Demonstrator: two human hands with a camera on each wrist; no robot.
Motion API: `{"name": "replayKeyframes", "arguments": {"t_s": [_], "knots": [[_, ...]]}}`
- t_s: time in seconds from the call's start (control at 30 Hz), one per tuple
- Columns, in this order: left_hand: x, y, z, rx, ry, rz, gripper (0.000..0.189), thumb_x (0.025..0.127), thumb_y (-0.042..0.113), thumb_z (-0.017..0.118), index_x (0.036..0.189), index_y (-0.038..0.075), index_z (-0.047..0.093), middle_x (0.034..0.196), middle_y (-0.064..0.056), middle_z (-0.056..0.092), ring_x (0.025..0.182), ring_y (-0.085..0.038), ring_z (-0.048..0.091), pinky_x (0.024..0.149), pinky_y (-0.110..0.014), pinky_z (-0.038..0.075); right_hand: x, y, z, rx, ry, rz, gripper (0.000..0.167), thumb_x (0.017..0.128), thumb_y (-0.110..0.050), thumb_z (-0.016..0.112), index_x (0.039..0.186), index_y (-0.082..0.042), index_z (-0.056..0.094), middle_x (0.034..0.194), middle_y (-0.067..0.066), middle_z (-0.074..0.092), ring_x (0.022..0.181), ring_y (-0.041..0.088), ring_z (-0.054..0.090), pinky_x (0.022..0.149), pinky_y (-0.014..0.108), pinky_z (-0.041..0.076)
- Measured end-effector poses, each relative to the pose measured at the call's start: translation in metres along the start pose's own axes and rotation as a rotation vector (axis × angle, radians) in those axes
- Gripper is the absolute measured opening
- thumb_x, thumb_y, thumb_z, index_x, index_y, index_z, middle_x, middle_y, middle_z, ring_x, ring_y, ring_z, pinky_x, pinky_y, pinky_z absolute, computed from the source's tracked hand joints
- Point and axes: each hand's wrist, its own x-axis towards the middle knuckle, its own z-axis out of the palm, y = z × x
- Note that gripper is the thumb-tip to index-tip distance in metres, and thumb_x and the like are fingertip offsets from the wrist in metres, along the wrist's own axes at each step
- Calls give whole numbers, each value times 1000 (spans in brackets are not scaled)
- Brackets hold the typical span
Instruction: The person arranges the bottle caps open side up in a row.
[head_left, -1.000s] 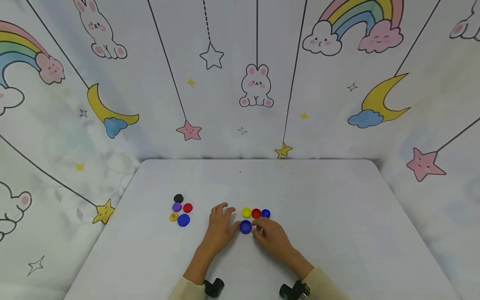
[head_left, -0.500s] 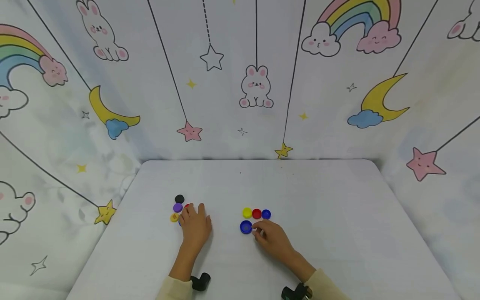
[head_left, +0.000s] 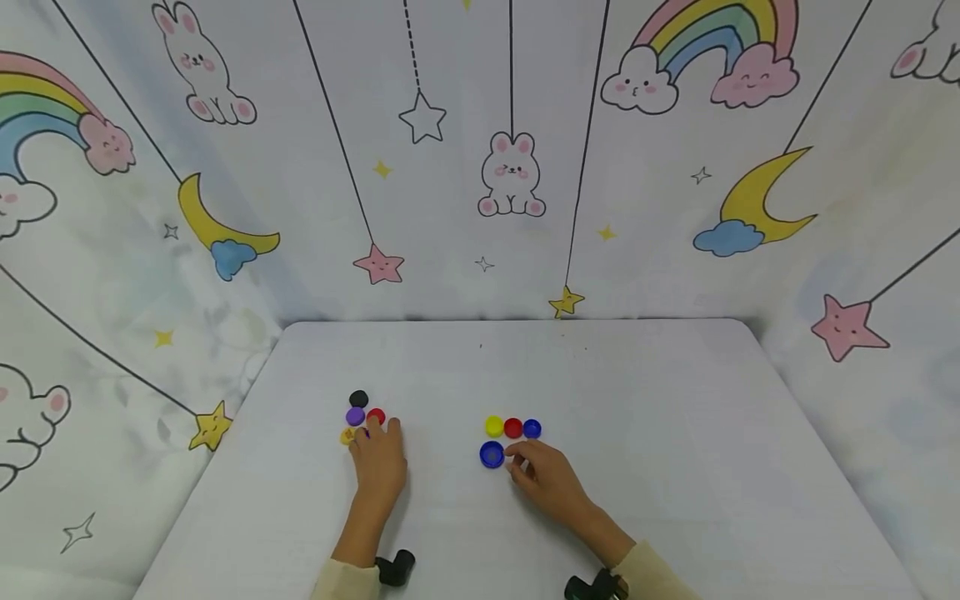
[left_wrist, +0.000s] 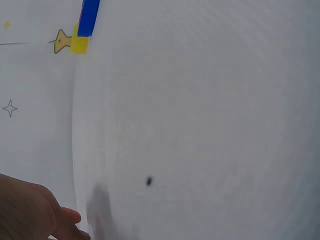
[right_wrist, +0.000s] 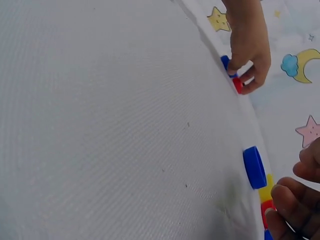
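Observation:
My left hand (head_left: 381,462) reaches over the left cluster of bottle caps, fingers bent downward. It hides the blue cap of that cluster in the head view; its fingertips overlap the red cap (head_left: 377,415). In the right wrist view the thumb lies against that blue cap (right_wrist: 225,62), with fingers by the red one; whether it grips either is unclear. My right hand (head_left: 546,477), fingers loosely bent, stays beside the large blue cap (head_left: 492,454) and holds nothing. Behind that cap is a row: yellow cap (head_left: 494,426), second red cap (head_left: 513,427), small blue cap (head_left: 532,428).
Black (head_left: 358,399), purple (head_left: 356,416) and yellow-orange (head_left: 347,436) caps lie around the left hand, very close together. All sit on a white table (head_left: 645,400). A patterned cloth (head_left: 450,192) rises at its back edge and sides.
From beside the large blue cap, my left hand has moved left to the other cluster and now covers its blue cap. My right hand has stayed in place.

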Motion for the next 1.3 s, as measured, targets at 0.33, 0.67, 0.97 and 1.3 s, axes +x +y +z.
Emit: {"name": "replayKeyframes", "arguments": {"t_s": [0.33,0.67,0.97,1.3], "knots": [[-2,-7,-4,20,-2,1,37,81,-7,63,116,2,61,116,-30,53,94,-49,54,66,-55,47,-1,-2,-3,52,-16,13,37,85,-4,71,120,-4,63,83,-5,65,66,-1,51,61,18,50],[0,-10,-11,18,16,-42,28,82,-5,59,111,-4,62,101,-34,55,92,-47,54,68,-54,47,-1,-1,-4,48,-29,15,36,85,-5,72,119,-4,63,80,-6,64,64,-2,49,60,17,49],[6,-12,-20,67,14,-1,31,80,-1,65,111,3,66,93,-29,63,66,-41,60,59,-50,48,-1,-2,-7,51,-46,51,39,86,-7,72,123,-5,62,81,-8,64,64,-3,48,60,17,48],[5,1,-17,-38,6,135,21,79,8,73,99,1,71,85,-19,59,59,-25,55,53,-39,48,-1,-2,-9,46,-45,48,37,87,-8,71,122,-5,62,82,-7,63,65,-2,48,61,18,49]]}}
